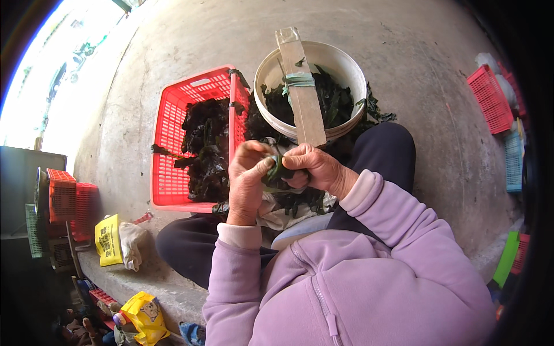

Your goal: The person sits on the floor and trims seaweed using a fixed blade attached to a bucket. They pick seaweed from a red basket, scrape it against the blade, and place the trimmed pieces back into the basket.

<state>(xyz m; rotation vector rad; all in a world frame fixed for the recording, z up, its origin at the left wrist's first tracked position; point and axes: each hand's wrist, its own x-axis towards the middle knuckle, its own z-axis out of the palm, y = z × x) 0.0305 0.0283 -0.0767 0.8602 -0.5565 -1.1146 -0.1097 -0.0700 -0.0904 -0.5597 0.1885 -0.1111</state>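
In front of my lap my two hands meet at a strip of dark green seaweed [277,172]. My left hand [247,179] pinches its left side between thumb and fingers. My right hand [318,166] grips the other side, thumb pressed on top. Just beyond stands a white bucket [356,75] with dark green seaweed [333,102] inside. Across its rim lies a wooden board [307,112], with a pale green tie wound round it. Left of the bucket, a red plastic crate [167,135] holds wet, nearly black seaweed [206,173].
Loose seaweed [375,109] lies beside the bucket on the concrete floor [415,69]. To the left are a yellow bag [108,239] and stacked red baskets [62,196]. Another yellow bag [149,316] lies lower left, near another person's hand [88,327]. More red baskets [490,99] stand far right.
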